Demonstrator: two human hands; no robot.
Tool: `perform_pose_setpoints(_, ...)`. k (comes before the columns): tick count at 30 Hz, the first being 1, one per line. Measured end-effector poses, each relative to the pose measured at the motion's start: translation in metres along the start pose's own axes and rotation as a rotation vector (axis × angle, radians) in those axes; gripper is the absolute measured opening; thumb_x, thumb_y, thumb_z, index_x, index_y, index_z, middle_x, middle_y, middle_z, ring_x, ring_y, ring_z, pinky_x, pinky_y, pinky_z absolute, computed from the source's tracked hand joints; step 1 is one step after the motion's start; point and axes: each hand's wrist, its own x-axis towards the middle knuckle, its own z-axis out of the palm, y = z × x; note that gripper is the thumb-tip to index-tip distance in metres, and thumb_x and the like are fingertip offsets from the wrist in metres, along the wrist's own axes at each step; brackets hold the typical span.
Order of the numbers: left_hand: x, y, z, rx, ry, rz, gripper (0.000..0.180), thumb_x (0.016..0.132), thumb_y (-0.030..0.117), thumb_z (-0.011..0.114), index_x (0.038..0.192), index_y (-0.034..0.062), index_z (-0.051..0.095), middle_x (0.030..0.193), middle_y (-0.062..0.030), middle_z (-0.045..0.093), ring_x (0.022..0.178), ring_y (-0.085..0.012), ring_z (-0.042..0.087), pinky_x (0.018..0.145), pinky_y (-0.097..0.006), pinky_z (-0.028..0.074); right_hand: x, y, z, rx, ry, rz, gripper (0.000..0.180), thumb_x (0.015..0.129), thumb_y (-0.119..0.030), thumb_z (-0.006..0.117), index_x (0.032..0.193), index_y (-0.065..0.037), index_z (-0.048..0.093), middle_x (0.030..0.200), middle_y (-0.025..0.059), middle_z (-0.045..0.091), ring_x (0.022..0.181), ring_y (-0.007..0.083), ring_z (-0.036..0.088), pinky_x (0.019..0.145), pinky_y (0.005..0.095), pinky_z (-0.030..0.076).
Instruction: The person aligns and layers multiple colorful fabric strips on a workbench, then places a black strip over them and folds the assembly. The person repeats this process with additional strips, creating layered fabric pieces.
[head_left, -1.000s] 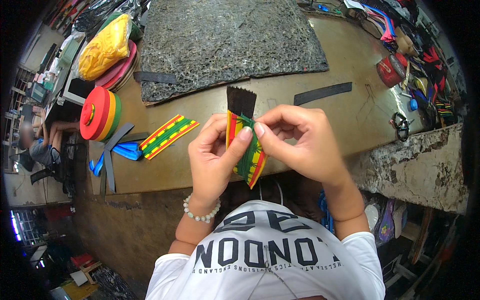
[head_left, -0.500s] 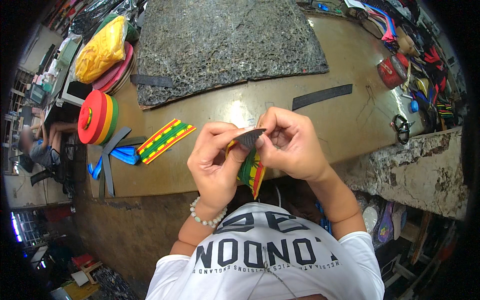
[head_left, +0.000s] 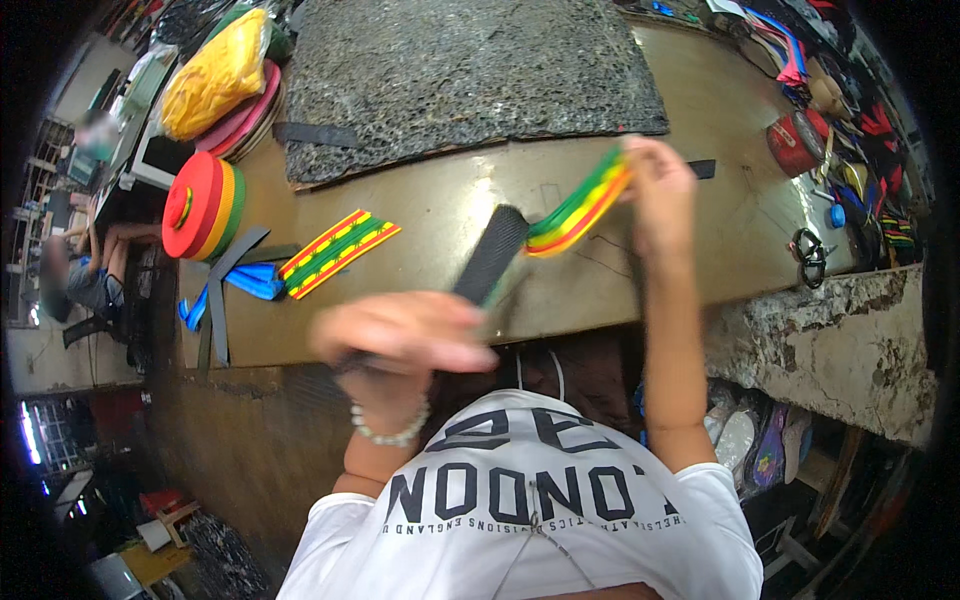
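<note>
My left hand (head_left: pixel 400 335), blurred and wearing a beaded bracelet (head_left: pixel 390 430), is closed over a black textured strip (head_left: pixel 490 260) near the table's front edge. The strip slants up and right from under the fingers. At its far end it meets a green, yellow and red striped strip (head_left: pixel 575 215); whether they are one piece I cannot tell. That coloured strip curves up to my right hand (head_left: pixel 660 185), whose fingers pinch its end. A flat patterned strip (head_left: pixel 340 253) lies on the table to the left, beside crossed dark strips (head_left: pixel 214 300) and a blue bundle (head_left: pixel 255 281).
A rough dark slab (head_left: pixel 470 80) covers the table's far middle. At left stand a red, yellow and green roll (head_left: pixel 200 208) and a yellow bagged bundle (head_left: pixel 218 75). A red tin (head_left: pixel 793 143) and black scissors (head_left: pixel 808 258) lie right. A person (head_left: pixel 90 260) sits far left.
My hands have moved apart, the right one up and right with the coloured strip's end, the left one down and left. The folded strip has opened out into a long length between them.
</note>
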Motion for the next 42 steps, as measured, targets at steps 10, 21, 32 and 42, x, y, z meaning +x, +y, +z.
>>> perform_pose_setpoints(10, -0.003, -0.008, -0.084, -0.358, 0.654, -0.215, 0.030, 0.107, 0.034, 0.049, 0.132, 0.0175, 0.050, 0.113, -0.0050, 0.061, 0.101, -0.0220, 0.062, 0.104, -0.052, 0.050, -0.023, -0.063, -0.056, -0.044, 0.030, -0.231, 0.033, 0.102, -0.021, 0.062, 0.125, 0.004, 0.062, 0.083, 0.0014, 0.064, 0.058, 0.0045, 0.058, 0.048, 0.0187, 0.046)
perform_pose_setpoints(21, -0.013, -0.057, -0.030, -0.582, 0.828, -0.188, 0.053, 0.108, 0.052, 0.030, 0.147, 0.0169, 0.041, 0.127, -0.0145, 0.059, 0.116, -0.0345, 0.060, 0.110, -0.052, 0.043, -0.111, -0.029, 0.081, 0.191, -0.119, 0.015, 0.019, 0.097, -0.011, 0.069, 0.110, 0.001, 0.063, 0.090, 0.0035, 0.067, 0.070, 0.0094, 0.063, 0.064, 0.0210, 0.050)
perform_pose_setpoints(32, -0.011, -0.076, 0.034, -1.036, 0.757, -0.402, 0.075, 0.094, 0.078, 0.035, 0.119, 0.0101, 0.052, 0.077, -0.0019, 0.039, 0.068, -0.0153, 0.037, 0.069, -0.034, 0.036, -0.122, 0.002, -0.004, 0.356, -0.342, 0.295, 0.042, 0.098, -0.009, 0.066, 0.134, 0.003, 0.048, 0.116, 0.0167, 0.065, 0.094, 0.0171, 0.067, 0.077, 0.0278, 0.057)
perform_pose_setpoints(42, -0.043, -0.055, -0.009, -0.238, 0.622, -0.338, 0.055, 0.106, 0.027, 0.051, 0.153, 0.0119, 0.027, 0.141, -0.0242, 0.048, 0.127, -0.0410, 0.055, 0.108, -0.050, 0.048, -0.097, 0.003, -0.044, 0.042, -0.286, 0.334, 0.031, 0.094, -0.003, 0.070, 0.121, 0.007, 0.059, 0.096, 0.0144, 0.070, 0.080, 0.0169, 0.070, 0.073, 0.0273, 0.058)
